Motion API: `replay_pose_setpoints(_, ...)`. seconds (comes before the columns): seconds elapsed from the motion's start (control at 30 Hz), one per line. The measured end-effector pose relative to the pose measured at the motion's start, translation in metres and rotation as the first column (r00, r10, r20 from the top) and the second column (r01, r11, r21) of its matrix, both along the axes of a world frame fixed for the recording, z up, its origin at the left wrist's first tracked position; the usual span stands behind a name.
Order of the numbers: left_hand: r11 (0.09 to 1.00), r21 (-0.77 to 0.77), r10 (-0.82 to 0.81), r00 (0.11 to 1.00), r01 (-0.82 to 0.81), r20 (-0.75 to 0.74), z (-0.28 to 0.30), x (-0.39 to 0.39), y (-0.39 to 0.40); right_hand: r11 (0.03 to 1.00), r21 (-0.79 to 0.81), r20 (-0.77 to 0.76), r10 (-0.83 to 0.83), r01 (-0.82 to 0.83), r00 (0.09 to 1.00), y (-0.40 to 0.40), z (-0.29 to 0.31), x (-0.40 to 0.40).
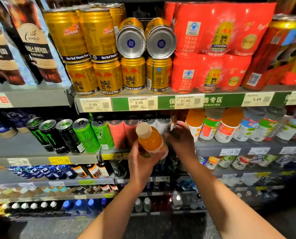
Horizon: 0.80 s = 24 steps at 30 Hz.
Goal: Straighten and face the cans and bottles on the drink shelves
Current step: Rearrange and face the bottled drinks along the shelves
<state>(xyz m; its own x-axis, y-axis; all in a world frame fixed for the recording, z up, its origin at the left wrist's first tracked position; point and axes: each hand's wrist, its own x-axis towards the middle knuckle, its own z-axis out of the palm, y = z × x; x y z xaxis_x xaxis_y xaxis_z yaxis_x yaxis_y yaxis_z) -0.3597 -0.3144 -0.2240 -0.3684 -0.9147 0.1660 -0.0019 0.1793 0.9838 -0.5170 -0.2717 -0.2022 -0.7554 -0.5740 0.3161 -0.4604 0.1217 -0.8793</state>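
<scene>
Hands work together at the second shelf (212, 149). The left hand (142, 161) grips the orange bottle (151, 140) around its lower body, tilted and held clear of the shelf in front of the pink cans (124, 133), probably to free a slot. The right hand (180, 137) reaches into the gap beside the orange-capped bottles (193, 125), fingers curled; whether they grasp anything cannot be told through the blur. Likely purpose: clearing or aligning the row before the bottle is returned label forward.
</scene>
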Motion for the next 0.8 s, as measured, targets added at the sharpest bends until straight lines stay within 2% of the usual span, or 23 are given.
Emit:
replay_pose_setpoints(0.17,0.996,0.051,0.070,0.996,-0.067,-0.052,0.008,-0.037,0.023,0.998,-0.026,0.127,-0.051,0.054,0.991,0.037,-0.017,-0.029)
replay_pose_setpoints(0.3,0.979,0.116,0.175,0.982,-0.167,-0.070,0.008,-0.072,0.046,0.999,-0.033,0.214,-0.011,0.019,0.977,0.067,-0.017,-0.055)
replay_pose_setpoints(0.47,0.922,0.207,0.358,0.926,-0.328,-0.123,0.005,-0.124,0.061,0.997,-0.068,0.195,0.053,-0.040,0.979,0.099,-0.015,-0.093)
replay_pose_setpoints(0.63,0.866,0.043,0.496,0.866,-0.499,0.054,-0.008,-0.155,0.071,0.993,-0.024,0.184,0.119,-0.117,0.976,0.118,-0.020,-0.124)
replay_pose_setpoints(0.8,0.792,0.012,0.605,0.787,-0.611,0.118,0.000,-0.173,0.073,0.983,-0.048,0.145,0.181,-0.176,0.973,0.129,-0.017,-0.134)
